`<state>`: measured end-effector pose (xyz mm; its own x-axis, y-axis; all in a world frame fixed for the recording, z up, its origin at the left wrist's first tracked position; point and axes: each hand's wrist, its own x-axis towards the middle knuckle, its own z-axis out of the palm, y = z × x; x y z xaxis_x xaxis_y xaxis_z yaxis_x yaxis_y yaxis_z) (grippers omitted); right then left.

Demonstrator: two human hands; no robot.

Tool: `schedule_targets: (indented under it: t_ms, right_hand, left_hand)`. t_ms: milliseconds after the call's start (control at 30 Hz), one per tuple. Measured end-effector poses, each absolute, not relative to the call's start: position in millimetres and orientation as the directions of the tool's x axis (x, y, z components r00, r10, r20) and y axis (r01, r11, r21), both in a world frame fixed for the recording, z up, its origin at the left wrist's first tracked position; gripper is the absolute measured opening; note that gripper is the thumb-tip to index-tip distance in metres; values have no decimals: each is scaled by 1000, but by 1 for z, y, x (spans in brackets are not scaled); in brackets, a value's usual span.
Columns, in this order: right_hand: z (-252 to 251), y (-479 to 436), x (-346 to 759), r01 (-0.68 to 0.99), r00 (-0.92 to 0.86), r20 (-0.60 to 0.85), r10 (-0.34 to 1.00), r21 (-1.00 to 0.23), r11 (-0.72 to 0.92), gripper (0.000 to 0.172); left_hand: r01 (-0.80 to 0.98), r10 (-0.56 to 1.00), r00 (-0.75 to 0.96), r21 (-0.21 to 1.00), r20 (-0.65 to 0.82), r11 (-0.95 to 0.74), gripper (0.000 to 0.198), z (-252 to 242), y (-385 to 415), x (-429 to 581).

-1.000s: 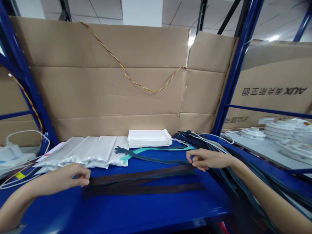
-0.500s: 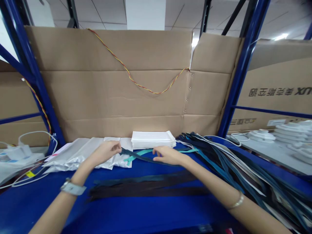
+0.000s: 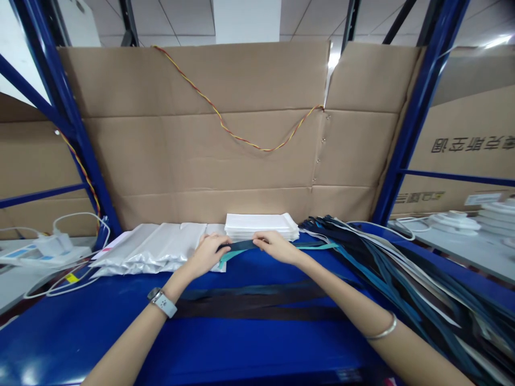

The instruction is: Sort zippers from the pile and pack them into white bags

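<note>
1. Works now at the back of the blue shelf [image 3: 241,348], not at its front. A second ago was fingering the ends of the flat dark zippers [image 3: 257,303]; leaves those now lying side by side, untouched, between the forearms.
2. Pinches the dark teal zipper [image 3: 241,245] with the left hand [image 3: 209,253] near its left end, thumb and fingers closed on the tape.
3. Pinches the same zipper with the right hand [image 3: 276,246] a short way along, fingers likewise closed on it. Sits much closer to the left hand than half a second ago.
4. Holds that short span roughly straight between the two pinches, just in front of the white stack [image 3: 261,225]. Cannot tell whether it is lifted clear of the shelf, nor trace where the rest of it runs behind the right hand.
5. Leaves the turquoise zipper [image 3: 322,246] down on the shelf just beside. Shows one end under the left hand, next to the silvery pouches [image 3: 153,246].
6. Leaves the zipper bundle [image 3: 382,257] at right fanned out and untouched, well apart from both hands.
7. Reads as a switch of workpiece: flat dark zippers parked, one loose zipper at the back under two-hand control.
</note>
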<state>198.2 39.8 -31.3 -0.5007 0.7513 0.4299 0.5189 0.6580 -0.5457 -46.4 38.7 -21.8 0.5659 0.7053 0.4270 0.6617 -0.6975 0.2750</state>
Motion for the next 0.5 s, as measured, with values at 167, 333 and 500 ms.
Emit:
schedule_targets:
  t_ms: [167, 333, 500]
  right_hand:
    - [-24, 46, 218, 478, -486, 402, 776, -621, 621, 26]
    - [-34, 54, 225, 512, -493, 300, 817, -659, 551, 25]
    - [-40, 41, 205, 645, -314, 535, 784, -486, 590, 12]
  left_hand:
    - [628, 809, 422, 511, 410, -587, 29, -11, 40, -67]
    - [540, 867, 288, 679, 406, -497, 32, -14, 43, -67]
    - [584, 868, 222, 652, 444, -483, 27, -22, 37, -49]
